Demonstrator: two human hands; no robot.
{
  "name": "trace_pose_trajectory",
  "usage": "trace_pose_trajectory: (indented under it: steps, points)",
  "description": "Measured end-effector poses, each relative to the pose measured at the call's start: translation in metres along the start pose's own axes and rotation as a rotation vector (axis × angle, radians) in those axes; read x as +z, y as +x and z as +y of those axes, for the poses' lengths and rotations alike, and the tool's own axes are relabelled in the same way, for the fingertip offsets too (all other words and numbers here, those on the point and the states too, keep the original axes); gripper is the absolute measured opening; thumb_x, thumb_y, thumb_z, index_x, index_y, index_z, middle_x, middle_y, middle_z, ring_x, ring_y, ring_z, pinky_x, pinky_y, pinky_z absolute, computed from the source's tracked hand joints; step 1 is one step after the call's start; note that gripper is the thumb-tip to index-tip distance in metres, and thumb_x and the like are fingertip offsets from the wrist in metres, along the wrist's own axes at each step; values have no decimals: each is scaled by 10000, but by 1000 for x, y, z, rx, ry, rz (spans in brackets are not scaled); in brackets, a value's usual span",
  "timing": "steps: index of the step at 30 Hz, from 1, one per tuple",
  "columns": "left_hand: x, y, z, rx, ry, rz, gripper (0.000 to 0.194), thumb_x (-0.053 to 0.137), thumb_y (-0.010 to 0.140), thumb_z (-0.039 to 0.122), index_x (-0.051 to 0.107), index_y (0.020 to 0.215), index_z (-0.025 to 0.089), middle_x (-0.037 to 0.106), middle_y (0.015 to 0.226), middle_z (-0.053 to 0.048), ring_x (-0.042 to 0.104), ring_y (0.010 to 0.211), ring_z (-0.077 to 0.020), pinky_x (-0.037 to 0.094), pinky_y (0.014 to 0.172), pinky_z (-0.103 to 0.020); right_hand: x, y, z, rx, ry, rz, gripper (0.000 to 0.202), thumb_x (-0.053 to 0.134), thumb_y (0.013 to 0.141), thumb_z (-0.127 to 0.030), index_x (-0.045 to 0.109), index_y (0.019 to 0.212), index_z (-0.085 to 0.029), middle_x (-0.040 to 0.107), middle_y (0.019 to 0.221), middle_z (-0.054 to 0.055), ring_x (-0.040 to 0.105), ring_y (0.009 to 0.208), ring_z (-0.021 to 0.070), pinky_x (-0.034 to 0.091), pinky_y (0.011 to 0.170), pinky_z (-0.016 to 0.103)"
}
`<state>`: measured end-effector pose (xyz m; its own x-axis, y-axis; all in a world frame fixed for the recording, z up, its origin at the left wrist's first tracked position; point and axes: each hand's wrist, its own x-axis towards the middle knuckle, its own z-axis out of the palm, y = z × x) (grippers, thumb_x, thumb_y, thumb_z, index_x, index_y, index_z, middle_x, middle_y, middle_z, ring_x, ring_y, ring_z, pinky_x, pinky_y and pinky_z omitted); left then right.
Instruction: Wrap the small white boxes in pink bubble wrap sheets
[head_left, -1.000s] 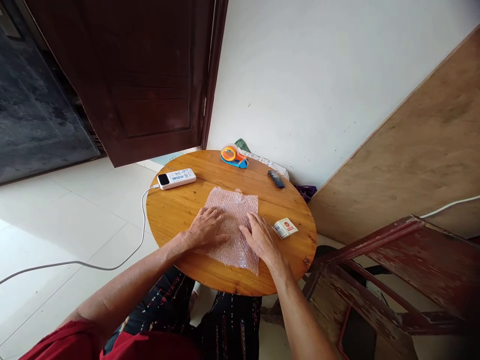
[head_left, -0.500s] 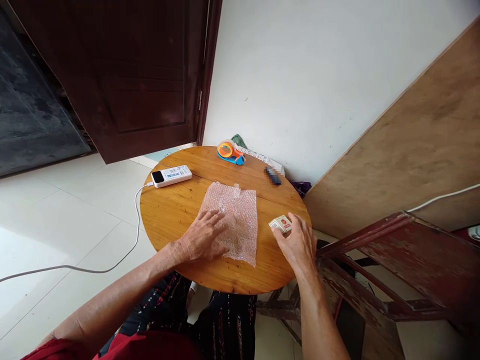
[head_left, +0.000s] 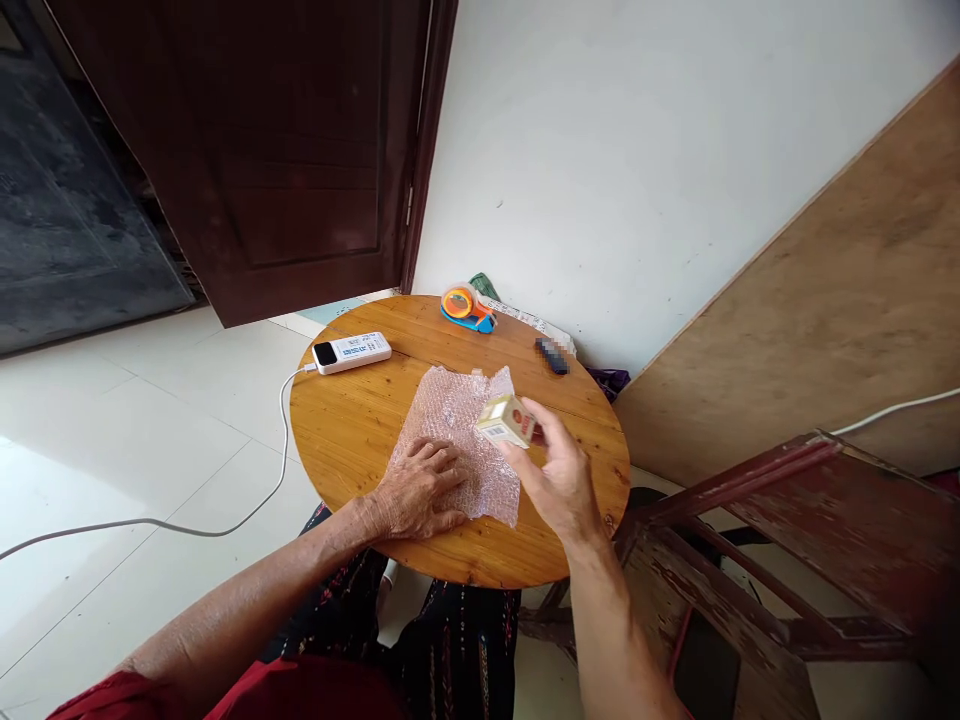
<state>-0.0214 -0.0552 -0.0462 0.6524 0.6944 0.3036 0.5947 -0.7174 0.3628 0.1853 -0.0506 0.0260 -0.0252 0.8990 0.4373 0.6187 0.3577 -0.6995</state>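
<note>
A sheet of pinkish bubble wrap (head_left: 457, 410) lies on the round wooden table (head_left: 345, 430), its far right corner raised. My left hand (head_left: 424, 490) rests flat on the sheet's near left part, fingers slightly spread, holding nothing. Above the right side of the wrap, my right hand (head_left: 555, 465) grips a small printed box (head_left: 506, 420) between thumb and fingers. The box is tilted, with a red mark on one face.
A white device (head_left: 352, 352) with a cable is at the table's left. An orange and blue tape dispenser (head_left: 469, 308) stands at the back, and a blurred dark object (head_left: 553, 356) lies right of it. A worn wooden chair (head_left: 750, 560) is at the right.
My right hand has lifted the small box off the table and carried it left over the wrap. My left hand has settled onto the sheet, and the wrap's far right corner has risen.
</note>
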Motion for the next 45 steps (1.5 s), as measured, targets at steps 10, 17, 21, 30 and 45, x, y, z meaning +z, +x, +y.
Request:
trace_pose_trajectory:
  steps: [10, 17, 21, 30, 45]
  points:
    - [-6, 0, 3, 19, -46, 19, 486, 676, 793, 445, 625, 1238, 257, 559, 1394, -57, 424, 1327, -284, 286, 1140, -463, 30, 1, 37, -22, -314, -311, 477, 570, 803, -182, 552, 1275, -244, 682, 1204, 87, 658, 1035, 240, 515, 895, 391]
    - [-8, -2, 4, -43, -41, 53, 363, 639, 822, 489, 711, 1100, 267, 613, 1255, -74, 514, 1146, -278, 336, 1054, -478, 12, 4, 32, -62, -610, -319, 404, 589, 796, -182, 588, 1193, -252, 717, 1045, 65, 668, 883, 229, 484, 757, 321]
    - [-6, -3, 3, -52, -36, 72, 360, 585, 858, 544, 732, 1007, 251, 649, 1090, -72, 535, 1030, -251, 361, 993, -450, 11, 8, 25, -64, -585, -350, 413, 573, 798, -176, 579, 1205, -248, 697, 1125, 71, 668, 945, 244, 490, 790, 339]
    - [-8, -4, 4, -57, -54, 67, 381, 605, 854, 503, 696, 1141, 269, 656, 1094, -69, 532, 1039, -252, 363, 982, -439, 26, 8, 22, -96, -466, -458, 512, 584, 813, -166, 524, 1314, -254, 658, 1250, 81, 653, 1065, 261, 501, 886, 386]
    - [-3, -4, 3, -41, -2, 80, 346, 692, 756, 480, 696, 983, 219, 651, 1096, -79, 532, 1026, -260, 355, 978, -442, 24, 1, 45, 12, -194, -400, 559, 583, 851, -271, 479, 1398, -223, 641, 1296, 114, 673, 1039, 236, 525, 926, 415]
